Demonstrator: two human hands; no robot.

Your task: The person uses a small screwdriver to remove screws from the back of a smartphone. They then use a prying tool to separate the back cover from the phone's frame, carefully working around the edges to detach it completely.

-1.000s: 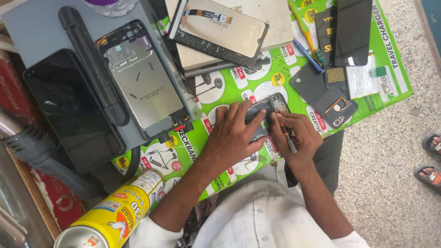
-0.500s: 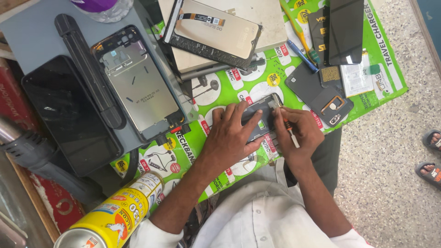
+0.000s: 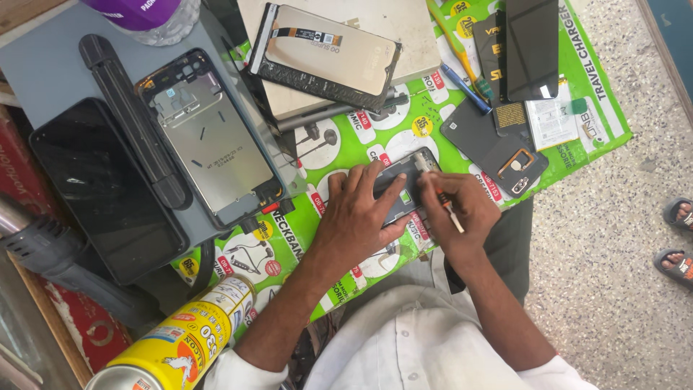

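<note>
Pressing left hand (image 3: 357, 217) on opened phone (image 3: 404, 189), right hand (image 3: 462, 209) pinching tool (image 3: 449, 211)

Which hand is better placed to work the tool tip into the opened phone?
Probably right: the right hand holds the thin tool at the opened phone, while the left hand lies flat, steadying it.

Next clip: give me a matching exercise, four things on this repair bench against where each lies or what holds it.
Things:
1. opened phone
2. yellow spray can
3. metal phone frame
4. thin tool

Places:
A. on the grey mat, beside a black bar
B. in the grip of the right hand
C. lying at the lower left edge
D. under the left hand, on the green sheet

Pairs: 1-D, 2-C, 3-A, 4-B
</note>
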